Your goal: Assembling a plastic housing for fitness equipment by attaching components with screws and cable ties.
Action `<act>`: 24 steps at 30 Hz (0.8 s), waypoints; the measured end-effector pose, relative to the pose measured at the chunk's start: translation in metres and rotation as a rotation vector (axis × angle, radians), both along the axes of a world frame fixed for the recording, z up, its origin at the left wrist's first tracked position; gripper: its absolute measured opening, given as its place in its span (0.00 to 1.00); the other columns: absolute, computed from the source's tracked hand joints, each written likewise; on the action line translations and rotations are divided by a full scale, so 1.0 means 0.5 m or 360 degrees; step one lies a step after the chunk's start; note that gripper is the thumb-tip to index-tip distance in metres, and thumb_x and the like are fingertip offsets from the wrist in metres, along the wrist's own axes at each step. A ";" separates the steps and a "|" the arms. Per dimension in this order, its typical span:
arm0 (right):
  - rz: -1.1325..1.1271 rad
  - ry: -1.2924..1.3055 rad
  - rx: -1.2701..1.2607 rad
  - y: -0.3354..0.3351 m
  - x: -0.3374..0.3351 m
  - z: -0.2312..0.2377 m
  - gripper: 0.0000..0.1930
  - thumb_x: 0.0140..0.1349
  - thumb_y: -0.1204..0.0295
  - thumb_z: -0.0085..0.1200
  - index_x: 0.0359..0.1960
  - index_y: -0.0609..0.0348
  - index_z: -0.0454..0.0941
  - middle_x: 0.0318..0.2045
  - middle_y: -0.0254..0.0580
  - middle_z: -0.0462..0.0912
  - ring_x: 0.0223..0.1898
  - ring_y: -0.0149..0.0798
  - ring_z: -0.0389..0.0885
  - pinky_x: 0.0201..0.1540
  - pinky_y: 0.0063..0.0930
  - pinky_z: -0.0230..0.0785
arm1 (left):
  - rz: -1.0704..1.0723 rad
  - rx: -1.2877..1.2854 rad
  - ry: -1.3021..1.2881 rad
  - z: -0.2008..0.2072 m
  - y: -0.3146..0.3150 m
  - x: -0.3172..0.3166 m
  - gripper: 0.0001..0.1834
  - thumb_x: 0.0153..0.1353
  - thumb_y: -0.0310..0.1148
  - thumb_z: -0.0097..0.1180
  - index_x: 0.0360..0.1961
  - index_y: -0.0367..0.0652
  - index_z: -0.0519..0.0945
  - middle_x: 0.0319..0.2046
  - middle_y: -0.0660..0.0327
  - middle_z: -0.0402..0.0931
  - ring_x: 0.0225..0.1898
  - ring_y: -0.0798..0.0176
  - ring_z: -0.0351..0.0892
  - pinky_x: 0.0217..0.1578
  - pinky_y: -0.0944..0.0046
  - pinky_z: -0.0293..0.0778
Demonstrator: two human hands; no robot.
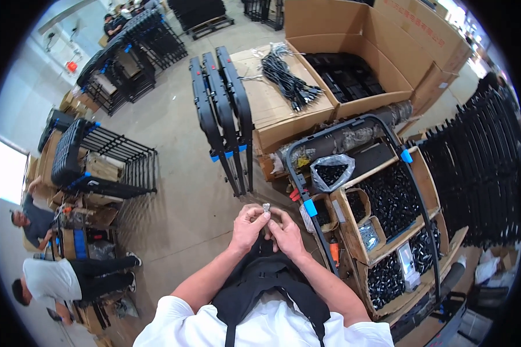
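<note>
Small silver piece [265, 208] under close handling

The landmark is the black tubular frame [303, 191] with blue clips [311, 208], which stands over the parts boxes. Left of its near leg, in front of the black apron [260, 272], the left hand [248, 226] and right hand [287, 232] come together. The silver piece sticks up between them; the left hand's thumb and fingertips appear to pinch it. The right hand is curled close against it, but I cannot tell whether it grips the piece too or only steadies it.

The step in hand looks like fine fingertip work on this one piece. The next move seems to call for a secure pinch and a steady turn, with neither hand letting go until the other has a firm hold; so small a piece could easily slip.

Within the frame's outline, an open cardboard tray [353, 243] holds many small black parts [392, 194], and a clear plastic bag [333, 172] holds more dark ones. Beyond the frame lies a bundle of black cables [289, 75] on cardboard. Left of the frame stand three black folding stands [220, 104]; farther left, two co-workers [52, 280] are busy.
</note>
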State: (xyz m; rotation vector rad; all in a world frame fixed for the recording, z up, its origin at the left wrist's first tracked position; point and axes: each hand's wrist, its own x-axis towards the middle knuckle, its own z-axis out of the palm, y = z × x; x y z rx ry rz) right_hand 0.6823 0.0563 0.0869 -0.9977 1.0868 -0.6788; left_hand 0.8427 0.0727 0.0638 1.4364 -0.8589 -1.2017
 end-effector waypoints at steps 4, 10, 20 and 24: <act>-0.0038 0.0286 -0.0070 -0.033 0.014 -0.025 0.18 0.73 0.61 0.54 0.58 0.57 0.81 0.22 0.38 0.84 0.17 0.28 0.78 0.23 0.28 0.70 | -0.0189 -0.0129 -0.0507 -0.023 -0.074 0.011 0.08 0.66 0.32 0.67 0.39 0.37 0.86 0.47 0.61 0.80 0.45 0.68 0.78 0.45 0.67 0.75; -0.0084 0.0568 -0.0058 -0.083 0.036 -0.106 0.22 0.75 0.54 0.47 0.38 0.64 0.82 0.21 0.46 0.81 0.26 0.39 0.82 0.34 0.41 0.73 | -0.0384 0.0481 0.0604 -0.053 -0.190 0.004 0.10 0.71 0.33 0.62 0.48 0.38 0.82 0.36 0.62 0.84 0.38 0.68 0.81 0.44 0.66 0.77; -0.0499 0.0544 0.0240 -0.151 0.096 -0.162 0.19 0.78 0.59 0.46 0.47 0.64 0.82 0.28 0.37 0.82 0.27 0.31 0.80 0.29 0.33 0.73 | -0.0629 0.0429 0.0278 -0.129 -0.318 0.004 0.12 0.73 0.35 0.58 0.47 0.36 0.83 0.33 0.61 0.84 0.34 0.69 0.81 0.37 0.66 0.77; -0.0546 0.0488 0.0344 -0.161 0.102 -0.171 0.19 0.78 0.59 0.46 0.50 0.63 0.82 0.30 0.38 0.84 0.27 0.31 0.80 0.29 0.32 0.72 | -0.0728 0.0354 -0.0154 -0.128 -0.339 0.006 0.13 0.71 0.34 0.58 0.46 0.34 0.84 0.32 0.59 0.86 0.34 0.70 0.83 0.38 0.65 0.78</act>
